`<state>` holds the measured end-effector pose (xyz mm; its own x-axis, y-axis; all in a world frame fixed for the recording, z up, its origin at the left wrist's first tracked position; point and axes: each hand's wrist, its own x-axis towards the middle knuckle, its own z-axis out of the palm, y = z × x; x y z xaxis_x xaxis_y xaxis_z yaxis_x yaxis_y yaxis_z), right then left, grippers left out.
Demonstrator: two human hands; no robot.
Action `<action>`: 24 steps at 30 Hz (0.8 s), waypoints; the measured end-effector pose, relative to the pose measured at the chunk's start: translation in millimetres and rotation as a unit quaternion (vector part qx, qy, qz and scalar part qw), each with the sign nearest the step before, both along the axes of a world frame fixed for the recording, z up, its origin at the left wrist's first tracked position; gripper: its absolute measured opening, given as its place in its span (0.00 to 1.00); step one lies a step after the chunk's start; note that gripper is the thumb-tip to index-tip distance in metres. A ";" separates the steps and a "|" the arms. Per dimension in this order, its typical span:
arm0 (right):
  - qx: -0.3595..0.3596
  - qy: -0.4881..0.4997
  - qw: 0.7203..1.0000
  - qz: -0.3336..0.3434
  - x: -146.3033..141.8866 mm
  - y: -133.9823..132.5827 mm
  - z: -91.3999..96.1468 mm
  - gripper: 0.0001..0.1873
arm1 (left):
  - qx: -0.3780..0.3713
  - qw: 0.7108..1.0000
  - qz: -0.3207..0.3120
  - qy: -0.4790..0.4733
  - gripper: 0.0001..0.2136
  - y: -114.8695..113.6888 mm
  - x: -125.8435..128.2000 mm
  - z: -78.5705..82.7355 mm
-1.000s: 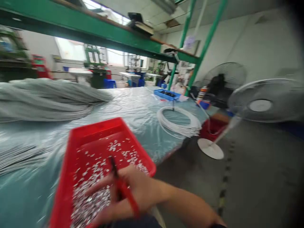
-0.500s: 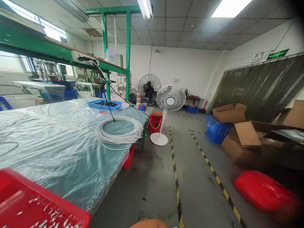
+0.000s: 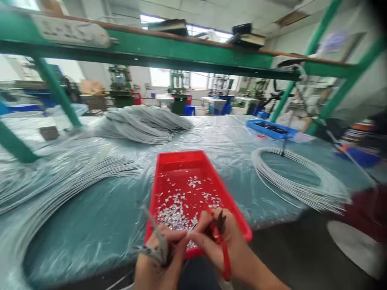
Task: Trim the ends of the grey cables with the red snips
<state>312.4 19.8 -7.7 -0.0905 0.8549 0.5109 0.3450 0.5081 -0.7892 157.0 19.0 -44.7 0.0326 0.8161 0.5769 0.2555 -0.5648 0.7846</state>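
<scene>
My left hand (image 3: pixel 161 255) is closed around a light grey cable (image 3: pixel 162 243), which loops over the fingers. The thumb and forefinger of that hand pinch together, meeting the fingertips of my right hand (image 3: pixel 236 249). Tucked in my right palm is a pair of red-handled cutters (image 3: pixel 223 247), dark jaws pointing up and away. Whatever lies between the touching fingertips is too small and blurred to make out. Both hands are over the near end of a red tray (image 3: pixel 222 187), whose floor is scattered with small white scraps (image 3: pixel 175 211).
Coiled grey cables lie on the plastic-covered table (image 3: pixel 99 217): a left coil (image 3: pixel 75 181), a right coil (image 3: pixel 302 191) and a large back bundle (image 3: pixel 145 123). A blue tray (image 3: pixel 269 131) of black parts sits farther right. A green shelf beam (image 3: pixel 181 52) crosses above.
My view has swung left from the aisle and white standing fan to the table. Both hands now show over the red tray; before, only a sliver of skin showed at the bottom edge.
</scene>
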 end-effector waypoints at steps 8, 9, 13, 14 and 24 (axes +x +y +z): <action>-0.109 -0.103 0.989 -0.011 24.5 3.2 19.2 0.22 | -0.230 0.955 0.044 -0.180 0.06 -10.0 23.6 22.2; -0.133 -0.134 0.982 -0.025 33.7 7.9 20.8 0.21 | -0.264 0.945 0.040 -0.188 0.07 -11.0 22.1 26.1; -0.225 -0.259 0.939 -0.027 69.6 31.9 22.4 0.16 | -0.370 0.896 -0.025 -0.243 0.14 -12.7 11.1 39.4; -0.244 -0.278 0.929 -0.006 75.5 36.4 23.2 0.15 | -0.382 0.887 -0.038 -0.256 0.16 -12.9 8.9 41.6; -0.318 -0.310 0.892 0.085 76.2 5.0 24.6 0.55 | -0.411 0.857 -0.077 -0.302 0.24 -12.1 4.9 43.0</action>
<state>388.6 24.8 17.0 -0.3437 0.9006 -0.2663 0.7757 0.1124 -0.6210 161.9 6.9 -1.7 0.0734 0.9679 -0.2403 -0.3653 0.2503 0.8966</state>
